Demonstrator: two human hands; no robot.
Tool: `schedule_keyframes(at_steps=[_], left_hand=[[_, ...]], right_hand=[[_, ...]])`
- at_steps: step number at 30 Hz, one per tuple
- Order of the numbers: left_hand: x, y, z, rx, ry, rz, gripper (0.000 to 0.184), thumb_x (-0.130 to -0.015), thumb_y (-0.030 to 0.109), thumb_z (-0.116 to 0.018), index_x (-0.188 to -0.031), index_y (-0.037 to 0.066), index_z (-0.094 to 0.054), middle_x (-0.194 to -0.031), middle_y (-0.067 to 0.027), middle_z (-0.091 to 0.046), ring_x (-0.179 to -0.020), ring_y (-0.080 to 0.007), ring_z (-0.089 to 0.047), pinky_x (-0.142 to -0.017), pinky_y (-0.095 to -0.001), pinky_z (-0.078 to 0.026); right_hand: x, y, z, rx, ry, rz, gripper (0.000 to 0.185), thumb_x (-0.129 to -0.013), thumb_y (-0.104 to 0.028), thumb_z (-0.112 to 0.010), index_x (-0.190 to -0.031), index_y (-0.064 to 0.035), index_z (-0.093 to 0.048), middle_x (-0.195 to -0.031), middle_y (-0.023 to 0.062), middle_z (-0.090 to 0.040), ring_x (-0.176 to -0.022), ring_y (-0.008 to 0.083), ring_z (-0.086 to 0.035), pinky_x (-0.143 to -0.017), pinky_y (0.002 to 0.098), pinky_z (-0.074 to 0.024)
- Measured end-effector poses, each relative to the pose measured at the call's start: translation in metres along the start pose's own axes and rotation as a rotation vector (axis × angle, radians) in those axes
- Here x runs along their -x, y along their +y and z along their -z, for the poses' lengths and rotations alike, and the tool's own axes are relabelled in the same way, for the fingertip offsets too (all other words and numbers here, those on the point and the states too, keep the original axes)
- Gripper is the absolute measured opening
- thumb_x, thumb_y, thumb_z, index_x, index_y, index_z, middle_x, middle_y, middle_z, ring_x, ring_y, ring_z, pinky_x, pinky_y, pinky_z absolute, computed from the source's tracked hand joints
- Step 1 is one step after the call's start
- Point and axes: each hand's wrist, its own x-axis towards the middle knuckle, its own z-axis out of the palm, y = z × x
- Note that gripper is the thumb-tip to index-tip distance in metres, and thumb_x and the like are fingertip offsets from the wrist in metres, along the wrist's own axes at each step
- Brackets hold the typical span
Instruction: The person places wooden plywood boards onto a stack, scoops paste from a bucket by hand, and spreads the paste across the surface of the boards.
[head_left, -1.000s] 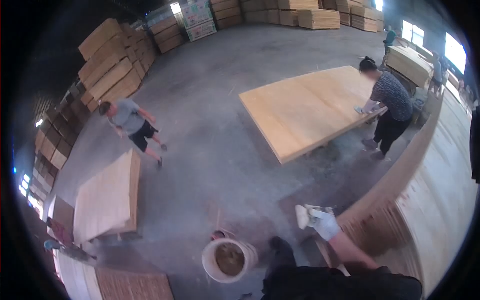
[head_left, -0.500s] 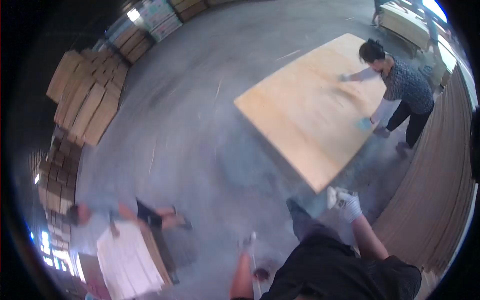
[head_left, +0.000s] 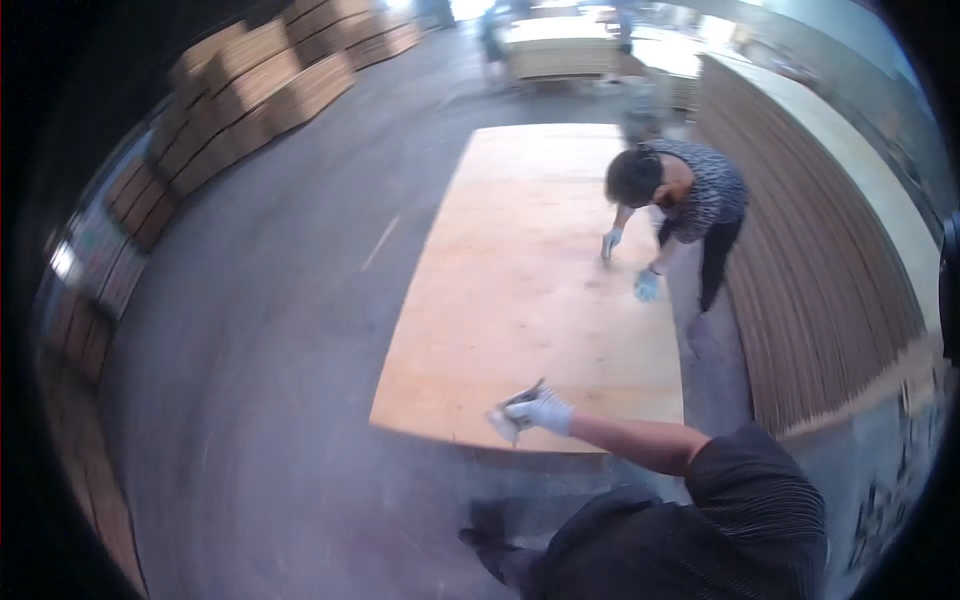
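Observation:
My right hand (head_left: 541,410), in a white glove, grips a pale flat-bladed scraper (head_left: 506,421) with a dark part sticking up beside the fingers. It is over the near edge of a large light wooden panel (head_left: 500,300). Whether the blade touches the wood cannot be told. My left hand is out of view. Across the panel, at its right side, a co-worker in a patterned top (head_left: 705,185) bends over with both gloved hands at the surface; one of those hands holds a small tool.
A long tall stack of thin sheets (head_left: 800,240) runs along the right. Stacked boards (head_left: 250,90) stand at the back left. Another pile of panels (head_left: 562,55) is at the far end, with people beside it. My foot (head_left: 490,545) is on the floor below the panel.
The view has swung right, and the large panel is now straight ahead and nearer. My right hand with the scraper has come over its near edge. My left hand, the bucket and the walking person have left view.

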Motion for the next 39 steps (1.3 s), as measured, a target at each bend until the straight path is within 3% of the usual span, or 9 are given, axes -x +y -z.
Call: schedule_keyframes(at_steps=[7, 11, 17, 22, 26, 30, 32, 37, 39], left_hand=[[-0.311, 0.244, 0.441, -0.32, 0.082, -0.268, 0.069, -0.102, 0.047, -0.065, -0.152, 0.0, -0.057, -0.154, -0.0268, -0.059, -0.144, -0.04, -0.055, -0.121, -0.0498, -0.042], [-0.42, 0.488, 0.532, -0.623, 0.113, -0.457, 0.072, -0.1, 0.045, -0.069, -0.153, -0.002, -0.055, -0.154, -0.0271, -0.058, -0.144, -0.041, -0.054, -0.122, -0.0485, -0.042], [-0.622, 0.842, 0.408, -0.988, 0.046, -1.107, 0.083, -0.094, 0.046, -0.078, -0.155, -0.004, -0.053, -0.162, -0.0271, -0.051, -0.152, -0.0404, -0.046, -0.127, -0.0464, -0.037], [-0.786, 0.976, 0.227, -1.353, -0.12, -1.327, 0.107, -0.081, 0.051, -0.089, -0.16, -0.005, -0.044, -0.169, -0.0325, -0.037, -0.159, -0.0428, -0.034, -0.129, -0.0467, -0.034], [-0.885, 1.007, 0.126, -1.452, -0.049, -1.28, 0.144, -0.064, 0.059, -0.098, -0.169, -0.003, -0.023, -0.175, -0.0345, -0.017, -0.164, -0.048, -0.017, -0.134, -0.0519, -0.022], [-0.881, 1.001, 0.101, -1.565, 0.043, -1.16, 0.169, -0.053, 0.067, -0.101, -0.172, 0.001, -0.002, -0.177, -0.0335, 0.002, -0.164, -0.0539, 0.004, -0.133, -0.0621, -0.009], [-0.901, 1.001, 0.11, -1.574, 0.035, -1.25, 0.173, -0.051, 0.074, -0.098, -0.172, 0.001, 0.001, -0.176, -0.0364, 0.002, -0.163, -0.0567, 0.005, -0.132, -0.0655, -0.008], [-0.882, 0.989, 0.107, -1.569, 0.009, -1.229, 0.169, -0.056, 0.08, -0.093, -0.172, 0.001, 0.001, -0.176, -0.0368, 0.002, -0.164, -0.055, 0.005, -0.131, -0.0657, -0.004], [-0.88, 0.988, 0.108, -1.564, -0.003, -1.233, 0.168, -0.058, 0.081, -0.092, -0.172, 0.001, 0.002, -0.176, -0.0363, 0.003, -0.164, -0.0545, 0.008, -0.132, -0.0653, -0.003]], right_hand=[[-0.133, 0.084, -0.173, -0.56, 0.331, -0.1, 0.024, -0.094, -0.01, -0.079, -0.116, -0.0011, -0.075, -0.105, 0.0103, -0.08, -0.099, 0.0224, -0.077, -0.088, 0.0392, -0.0651], [-0.184, 0.128, -0.135, -0.421, 0.695, 0.0, 0.033, -0.092, -0.007, -0.079, -0.124, -0.0024, -0.071, -0.105, 0.0103, -0.079, -0.098, 0.0235, -0.078, -0.083, 0.041, -0.0666], [-0.316, 0.182, -0.102, -0.716, 1.257, 0.059, 0.035, -0.09, -0.005, -0.078, -0.122, 0.0012, -0.067, -0.102, 0.0154, -0.078, -0.087, 0.0246, -0.079, -0.077, 0.0409, -0.068], [-0.388, 0.23, -0.006, -0.533, 1.471, -0.008, 0.044, -0.091, -0.013, -0.082, -0.127, 0.0097, -0.069, -0.108, 0.0209, -0.079, -0.096, 0.0311, -0.08, -0.085, 0.0465, -0.067], [-0.418, 0.2, 0.056, -0.886, 1.522, 0.52, 0.033, -0.098, -0.015, -0.076, -0.124, 0.0049, -0.075, -0.102, 0.0128, -0.08, -0.089, 0.0233, -0.078, -0.087, 0.0377, -0.0636], [-0.403, 0.285, 0.155, 1.023, 1.663, -0.67, 0.023, -0.098, -0.007, -0.073, -0.118, 0.0036, -0.078, -0.105, 0.0088, -0.081, -0.094, 0.02, -0.078, -0.088, 0.0333, -0.0623], [-0.438, 0.272, 0.15, 0.109, 1.737, -0.01, 0.02, -0.099, -0.007, -0.075, -0.117, -0.0019, -0.081, -0.115, 0.0063, -0.083, -0.104, 0.0152, -0.077, -0.096, 0.0305, -0.0591], [-0.559, 0.271, -0.027, 0.588, 1.607, -0.527, 0.023, -0.101, -0.005, -0.071, -0.123, 0.002, -0.078, -0.125, 0.007, -0.08, -0.11, 0.0127, -0.076, -0.093, 0.0261, -0.0597], [-0.648, 0.284, -0.121, -0.174, 1.764, -0.11, 0.028, -0.101, -0.006, -0.07, -0.128, -0.0038, -0.077, -0.131, 0.0083, -0.079, -0.115, 0.0173, -0.076, -0.096, 0.0304, -0.0598]])
